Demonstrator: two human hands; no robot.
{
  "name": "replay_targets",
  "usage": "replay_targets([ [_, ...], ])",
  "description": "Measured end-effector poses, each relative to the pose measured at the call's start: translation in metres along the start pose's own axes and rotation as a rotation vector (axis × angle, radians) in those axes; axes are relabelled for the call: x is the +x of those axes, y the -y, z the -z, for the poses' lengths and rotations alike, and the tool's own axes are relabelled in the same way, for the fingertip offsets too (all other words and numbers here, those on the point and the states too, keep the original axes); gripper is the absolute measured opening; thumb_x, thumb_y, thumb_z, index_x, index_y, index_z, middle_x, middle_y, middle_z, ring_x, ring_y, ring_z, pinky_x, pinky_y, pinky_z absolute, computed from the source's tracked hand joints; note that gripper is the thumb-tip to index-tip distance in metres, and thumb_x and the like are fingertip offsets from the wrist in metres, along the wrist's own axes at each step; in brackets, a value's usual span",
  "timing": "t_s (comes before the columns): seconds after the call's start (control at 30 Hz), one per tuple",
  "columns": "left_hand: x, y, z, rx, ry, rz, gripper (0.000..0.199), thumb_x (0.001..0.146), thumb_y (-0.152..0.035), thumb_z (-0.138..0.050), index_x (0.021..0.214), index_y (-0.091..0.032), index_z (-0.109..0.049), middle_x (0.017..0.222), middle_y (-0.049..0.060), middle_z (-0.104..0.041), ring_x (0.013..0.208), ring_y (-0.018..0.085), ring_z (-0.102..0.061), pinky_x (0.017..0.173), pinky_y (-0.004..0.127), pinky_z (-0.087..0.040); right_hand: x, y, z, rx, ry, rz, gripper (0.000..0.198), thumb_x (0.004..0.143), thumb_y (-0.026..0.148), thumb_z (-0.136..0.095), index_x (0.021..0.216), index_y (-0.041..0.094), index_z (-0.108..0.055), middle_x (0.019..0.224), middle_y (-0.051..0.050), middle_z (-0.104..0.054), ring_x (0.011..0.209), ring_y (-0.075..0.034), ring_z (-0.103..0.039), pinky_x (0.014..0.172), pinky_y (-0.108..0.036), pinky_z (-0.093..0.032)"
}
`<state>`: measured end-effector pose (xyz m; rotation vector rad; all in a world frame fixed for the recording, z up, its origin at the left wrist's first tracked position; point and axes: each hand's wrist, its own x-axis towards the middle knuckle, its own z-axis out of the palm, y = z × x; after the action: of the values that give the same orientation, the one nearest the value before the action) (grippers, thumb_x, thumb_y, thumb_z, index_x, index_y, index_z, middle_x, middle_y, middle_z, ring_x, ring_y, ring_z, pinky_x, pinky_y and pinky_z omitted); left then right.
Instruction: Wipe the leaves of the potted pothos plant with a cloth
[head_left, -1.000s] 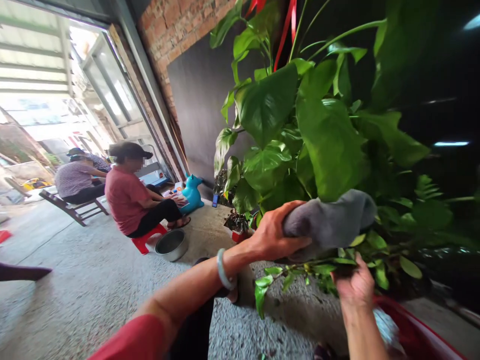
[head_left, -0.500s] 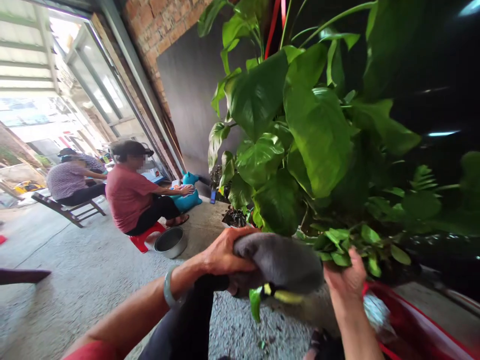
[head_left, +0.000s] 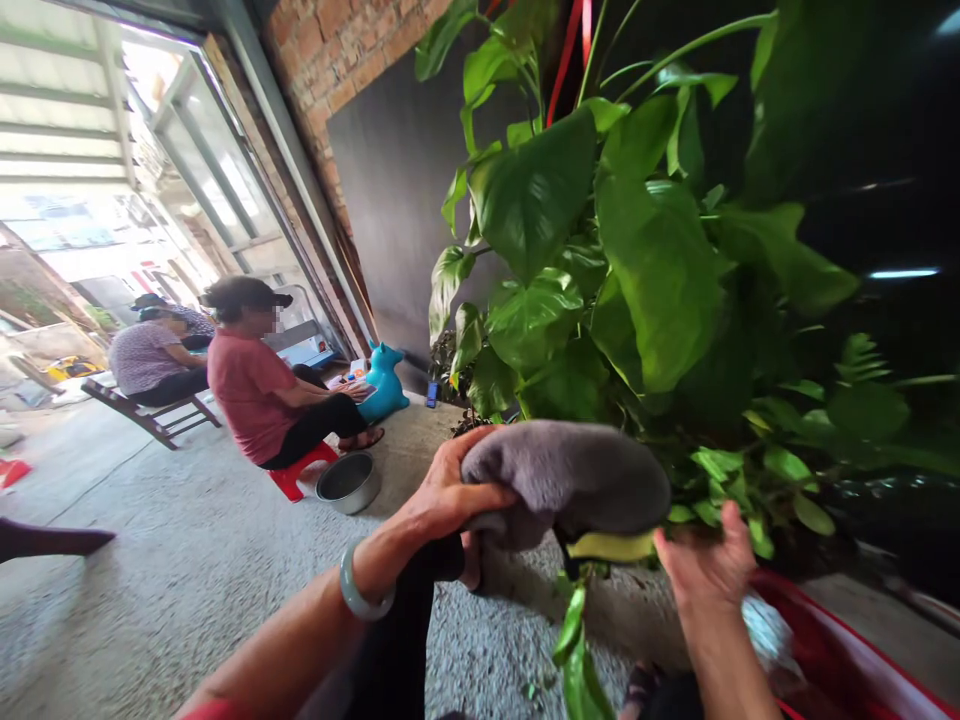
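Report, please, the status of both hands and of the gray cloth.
Left hand gripping gray cloth, yellow strip underneath. Right hand open beside small leaves. Large leaves nearby, possible obstruction.

Grey cloth (head_left: 562,475), bunched, above drooping green sprig (head_left: 581,675)

A smooth, pale grey-green bangle (head_left: 351,588) circles the wrist behind the person's bare left hand (head_left: 444,492); a red sleeve (head_left: 213,711) shows higher up. The trousers (head_left: 396,640) are black; the half-hidden footwear (head_left: 642,684) seems dark and strapped.

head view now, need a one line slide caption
Left hand grips a grey cloth; right hand is open near green leaves.
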<state>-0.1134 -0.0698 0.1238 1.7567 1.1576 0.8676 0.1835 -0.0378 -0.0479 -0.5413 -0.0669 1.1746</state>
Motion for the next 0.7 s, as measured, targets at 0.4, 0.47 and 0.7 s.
replay_targets([
  [0.4, -0.025, 0.003, 0.009, 0.332, 0.099, -0.013, 0.058, 0.072, -0.028, -0.070, 0.129, -0.028, -0.065, 0.115, -0.002, -0.077, 0.098, 0.020, -0.071, 0.086, 0.024, -0.057, -0.017, -0.026, -0.018, -0.143, 0.071, -0.319, 0.042, 0.062, 0.040, -0.087, 0.100, 0.024, -0.075, 0.091, -0.004, -0.078, 0.081, -0.021, -0.075, 0.057, -0.027, -0.059],
  [0.47, -0.016, -0.010, 0.016, 0.375, -0.117, -0.071, 0.063, 0.077, -0.027, -0.066, 0.139, -0.027, -0.059, 0.121, 0.000, -0.075, 0.106, 0.022, -0.070, 0.089, 0.026, -0.058, -0.017, -0.024, -0.019, -0.157, 0.059, -0.311, 0.040, 0.066, 0.037, -0.085, 0.103, 0.025, -0.075, 0.099, -0.004, -0.079, 0.079, -0.018, -0.074, 0.047, -0.019, -0.052],
  [0.7, 0.001, -0.001, -0.027, 0.471, 0.186, -0.232, 0.065, 0.077, -0.035, -0.071, 0.140, -0.025, -0.061, 0.126, 0.003, -0.073, 0.110, 0.024, -0.069, 0.097, 0.030, -0.055, -0.015, -0.028, -0.026, -0.093, 0.041, -0.341, 0.012, 0.080, 0.037, -0.073, 0.085, 0.026, -0.074, 0.083, 0.000, -0.078, 0.078, -0.021, -0.075, 0.082, -0.039, -0.064],
])
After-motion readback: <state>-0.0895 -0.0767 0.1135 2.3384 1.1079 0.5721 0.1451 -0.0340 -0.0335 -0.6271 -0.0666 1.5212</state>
